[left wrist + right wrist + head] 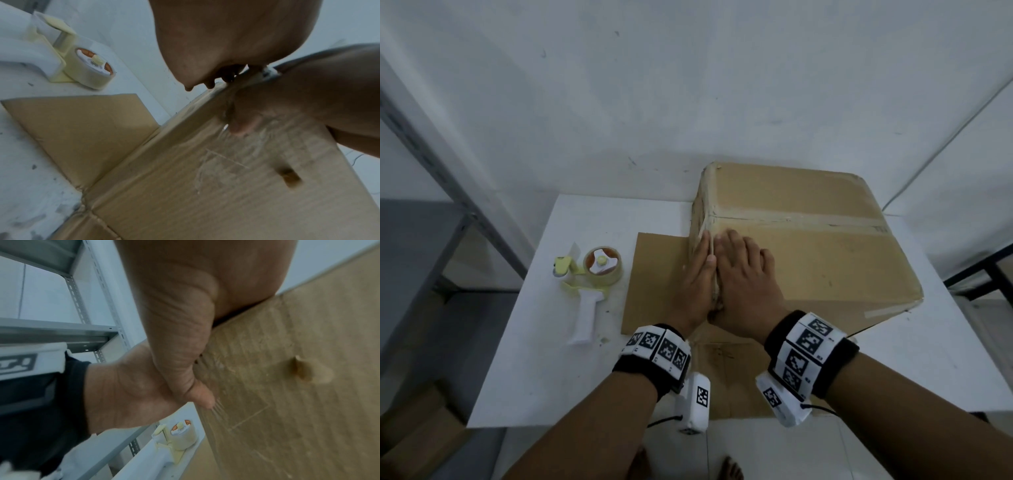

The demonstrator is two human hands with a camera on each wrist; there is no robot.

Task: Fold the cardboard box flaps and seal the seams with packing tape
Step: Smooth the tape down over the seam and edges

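Note:
A brown cardboard box (825,267) stands on the white table (534,359), with a strip of tape (808,219) along its top seam. My left hand (700,263) lies flat against the box's left side at the near top edge, fingers straight. My right hand (743,263) presses flat on the top beside it, and its thumb (180,345) rests on the front face (287,402). Two flaps lie spread on the table, one to the left (654,274) and one toward me (726,377). The tape dispenser (594,274) lies on the table left of the box, untouched.
A grey metal shelf (431,154) stands at the left, close to the table. Cardboard (414,431) sits on the floor at the lower left. A dark frame (989,274) stands at the right. The wall runs just behind the box.

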